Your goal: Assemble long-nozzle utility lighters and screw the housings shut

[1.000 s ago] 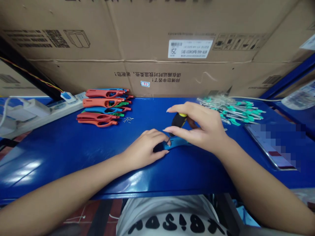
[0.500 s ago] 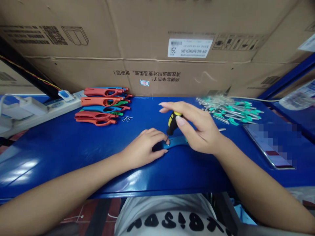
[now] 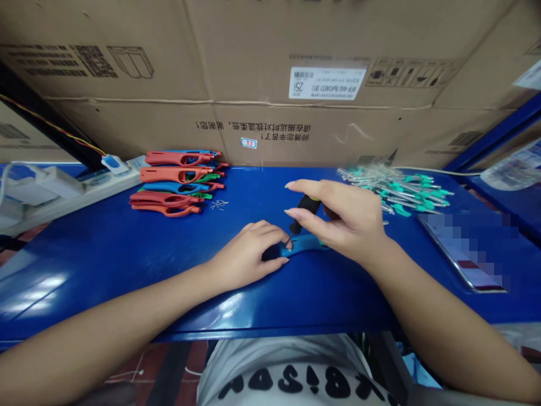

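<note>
My left hand [image 3: 253,254] rests on the blue table, thumb and fingers closed on the left end of a blue plastic handle piece [image 3: 306,243]. Above that piece my right hand [image 3: 349,220] holds a black and yellow screwdriver [image 3: 305,213] between thumb and fingers. The screwdriver leans, its shaft pointing down to the blue piece near my left fingertips; the tip itself is too small to make out. A bit of green shows at the piece's right end, beside my right hand.
Red, blue and green casings [image 3: 175,175] are stacked at the left, with small screws [image 3: 220,204] beside them. Green-tipped metal rods [image 3: 401,189] lie in a pile at the back right. A phone [image 3: 462,254] lies at the right, a power strip [image 3: 97,186] at the left. Cardboard [image 3: 253,67] stands behind.
My right hand has shifted slightly right, its fingers spread further along the screwdriver, and the handle leans more to the right. My left hand and the blue piece stay put.
</note>
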Available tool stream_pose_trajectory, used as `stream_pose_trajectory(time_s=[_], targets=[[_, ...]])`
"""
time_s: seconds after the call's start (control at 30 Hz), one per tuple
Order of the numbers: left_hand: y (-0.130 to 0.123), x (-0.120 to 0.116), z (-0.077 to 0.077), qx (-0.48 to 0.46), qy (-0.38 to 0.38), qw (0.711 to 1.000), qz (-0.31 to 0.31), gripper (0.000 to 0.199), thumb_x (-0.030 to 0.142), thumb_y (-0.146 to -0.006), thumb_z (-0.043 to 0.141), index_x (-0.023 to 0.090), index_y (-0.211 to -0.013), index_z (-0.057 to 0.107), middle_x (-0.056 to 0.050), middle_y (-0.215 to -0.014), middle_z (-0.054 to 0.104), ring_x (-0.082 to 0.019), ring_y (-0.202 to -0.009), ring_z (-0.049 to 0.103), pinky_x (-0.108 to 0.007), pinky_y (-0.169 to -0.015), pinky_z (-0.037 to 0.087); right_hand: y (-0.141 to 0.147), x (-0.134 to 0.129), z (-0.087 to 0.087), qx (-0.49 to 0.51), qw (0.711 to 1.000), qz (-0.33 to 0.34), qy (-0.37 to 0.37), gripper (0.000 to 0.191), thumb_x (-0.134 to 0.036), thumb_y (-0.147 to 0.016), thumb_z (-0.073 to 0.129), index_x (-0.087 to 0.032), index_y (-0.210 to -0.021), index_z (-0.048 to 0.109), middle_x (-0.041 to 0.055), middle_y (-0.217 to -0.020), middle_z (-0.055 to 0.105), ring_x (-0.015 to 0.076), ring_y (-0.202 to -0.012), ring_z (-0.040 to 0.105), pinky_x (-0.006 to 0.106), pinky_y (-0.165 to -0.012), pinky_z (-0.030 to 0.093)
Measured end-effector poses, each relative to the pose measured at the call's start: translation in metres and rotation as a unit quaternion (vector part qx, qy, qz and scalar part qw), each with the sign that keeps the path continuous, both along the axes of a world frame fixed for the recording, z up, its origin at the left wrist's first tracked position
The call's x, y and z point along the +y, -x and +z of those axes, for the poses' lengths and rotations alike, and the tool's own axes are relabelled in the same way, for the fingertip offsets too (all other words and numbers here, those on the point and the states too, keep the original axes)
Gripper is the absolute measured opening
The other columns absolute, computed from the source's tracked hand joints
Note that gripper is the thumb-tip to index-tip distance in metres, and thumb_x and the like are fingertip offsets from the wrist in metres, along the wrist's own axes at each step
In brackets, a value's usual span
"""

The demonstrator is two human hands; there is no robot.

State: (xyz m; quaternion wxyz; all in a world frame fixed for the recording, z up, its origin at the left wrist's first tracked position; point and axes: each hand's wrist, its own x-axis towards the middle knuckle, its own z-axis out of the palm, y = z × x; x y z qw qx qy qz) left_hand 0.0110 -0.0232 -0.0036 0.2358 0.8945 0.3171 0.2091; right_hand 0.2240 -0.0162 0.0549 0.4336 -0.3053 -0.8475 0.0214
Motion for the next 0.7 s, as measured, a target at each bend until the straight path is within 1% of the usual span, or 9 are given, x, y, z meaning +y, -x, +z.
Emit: stream_pose_trajectory(time_s=[0.1, 0.17, 0.2, 0.3, 0.37, 0.43, 0.5, 0.63, 0.7], targets=[[0.0001, -0.0002, 0.0002, 0.001, 0.005, 1.000, 0.004, 0.016, 0.025, -0.091, 0.069, 0.023, -0.104, 0.062, -0.001, -0.109, 0.069, -0.022, -0.108, 0.060, -0.038, -0.097, 0.043, 0.0001, 0.0017, -0.0025, -0.002, 0.999, 0.036, 0.039, 0.038, -0.036, -0.104, 0.046, -0.023, -0.138, 0.058, 0.0075, -0.112, 0.074, 0.0156, -0.080, 0.068, 0.030, -0.074, 0.057], [0.0003, -0.0003, 0.0003, 0.001, 0.007, 1.000, 0.006, 0.016, 0.025, -0.090, 0.070, 0.023, -0.105, 0.062, -0.001, -0.110, 0.069, -0.022, -0.107, 0.060, -0.037, -0.096, 0.044, 0.0010, 0.0026, -0.0041, 0.012, 0.991, 0.087, 0.101, 0.042, -0.031, -0.107, 0.036, -0.024, -0.148, 0.046, 0.0066, -0.119, 0.071, 0.0118, -0.072, 0.066, 0.028, -0.069, 0.057], [0.0004, -0.0002, 0.0003, 0.002, 0.007, 1.000, 0.005, 0.016, 0.025, -0.090, 0.070, 0.023, -0.105, 0.062, -0.001, -0.110, 0.069, -0.022, -0.108, 0.060, -0.037, -0.097, 0.043, 0.0016, 0.0029, -0.0045, 0.018, 0.990, 0.092, 0.107, 0.042, -0.031, -0.106, 0.039, -0.025, -0.146, 0.047, 0.0057, -0.117, 0.071, 0.0107, -0.068, 0.064, 0.027, -0.066, 0.056], [0.0005, -0.0001, 0.0000, -0.003, -0.001, 1.000, 0.002, 0.015, 0.024, -0.091, 0.069, 0.023, -0.104, 0.062, -0.001, -0.111, 0.069, -0.022, -0.109, 0.060, -0.038, -0.099, 0.043, 0.0023, 0.0028, -0.0041, 0.012, 0.999, 0.037, 0.023, 0.034, -0.039, -0.097, 0.061, -0.023, -0.126, 0.065, 0.0051, -0.105, 0.073, 0.0139, -0.072, 0.065, 0.028, -0.070, 0.056], [0.0003, 0.0001, -0.0002, -0.003, -0.001, 1.000, 0.001, 0.015, 0.024, -0.091, 0.069, 0.023, -0.103, 0.062, -0.001, -0.110, 0.069, -0.022, -0.108, 0.060, -0.038, -0.097, 0.043, 0.0024, 0.0021, -0.0029, 0.001, 1.000, 0.026, 0.006, 0.036, -0.041, -0.097, 0.060, -0.022, -0.127, 0.064, 0.0073, -0.109, 0.073, 0.0161, -0.078, 0.067, 0.030, -0.075, 0.056], [-0.0001, 0.0001, -0.0004, -0.001, 0.002, 1.000, 0.002, 0.016, 0.025, -0.090, 0.070, 0.023, -0.104, 0.062, -0.001, -0.109, 0.069, -0.022, -0.107, 0.060, -0.038, -0.096, 0.044, 0.0024, 0.0012, -0.0022, 0.002, 0.995, 0.063, 0.071, 0.041, -0.037, -0.105, 0.042, -0.023, -0.142, 0.053, 0.0083, -0.120, 0.070, 0.0135, -0.076, 0.066, 0.030, -0.073, 0.057], [-0.0003, 0.0001, -0.0004, 0.001, 0.003, 1.000, 0.005, 0.017, 0.025, -0.090, 0.070, 0.023, -0.104, 0.062, -0.001, -0.110, 0.069, -0.023, -0.108, 0.060, -0.038, -0.096, 0.044, 0.0022, 0.0008, -0.0022, 0.014, 0.988, 0.095, 0.121, 0.041, -0.031, -0.108, 0.034, -0.025, -0.147, 0.047, 0.0067, -0.123, 0.069, 0.0105, -0.070, 0.065, 0.027, -0.070, 0.056], [-0.0001, -0.0002, -0.0002, 0.001, 0.003, 1.000, 0.005, 0.015, 0.025, -0.090, 0.069, 0.023, -0.104, 0.062, -0.001, -0.111, 0.069, -0.023, -0.109, 0.060, -0.039, -0.099, 0.043, 0.0008, 0.0015, -0.0019, -0.008, 0.999, 0.039, 0.021, 0.033, -0.039, -0.098, 0.060, -0.023, -0.126, 0.065, 0.0056, -0.105, 0.073, 0.0158, -0.082, 0.068, 0.029, -0.076, 0.056], [0.0002, -0.0002, 0.0000, 0.004, 0.004, 1.000, 0.005, 0.015, 0.025, -0.091, 0.069, 0.023, -0.103, 0.062, -0.002, -0.110, 0.069, -0.023, -0.108, 0.061, -0.039, -0.098, 0.043, 0.0003, 0.0013, -0.0011, -0.027, 0.998, 0.044, 0.024, 0.037, -0.036, -0.101, 0.054, -0.022, -0.134, 0.059, 0.0075, -0.114, 0.072, 0.0166, -0.087, 0.068, 0.030, -0.078, 0.056]])
